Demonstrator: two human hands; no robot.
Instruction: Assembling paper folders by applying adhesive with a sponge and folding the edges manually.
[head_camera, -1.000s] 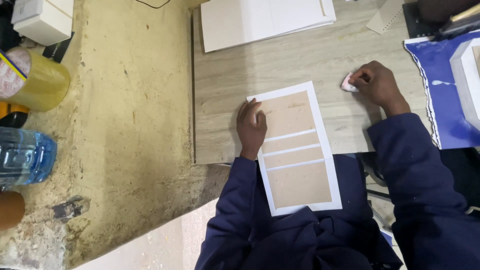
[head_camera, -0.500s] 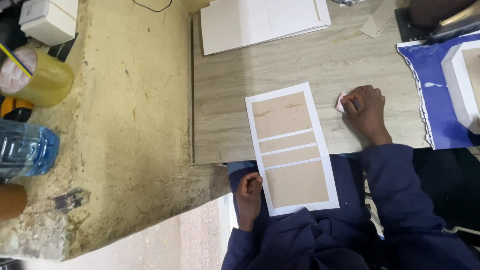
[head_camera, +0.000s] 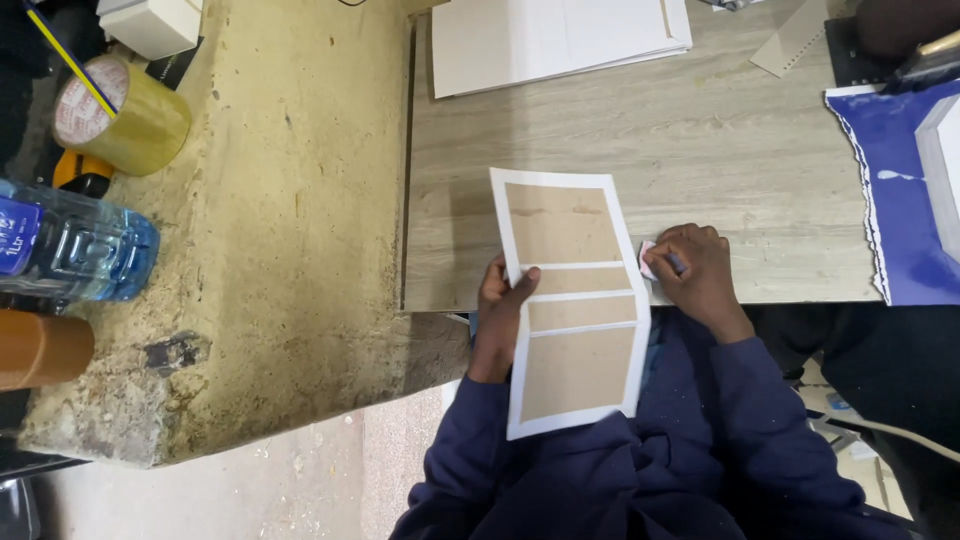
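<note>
At centre frame, the left hand (head_camera: 497, 318) pinches one white-bordered card (head_camera: 570, 300) bearing four brown panels over the worktop (head_camera: 700, 130) edge; the right hand (head_camera: 695, 270) closes on one small pink eraser (head_camera: 648, 260).

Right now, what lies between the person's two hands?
In the head view, the white-bordered brown card lies between them. The left hand grips its left edge; the right hand, holding a small pale piece, is at its right edge.

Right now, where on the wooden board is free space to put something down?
The board is bare in its middle, between the white sheets at the far edge and the brown-panelled card. It is crowded near the card, where the left hand and right hand work, and by the blue sheet.
</note>
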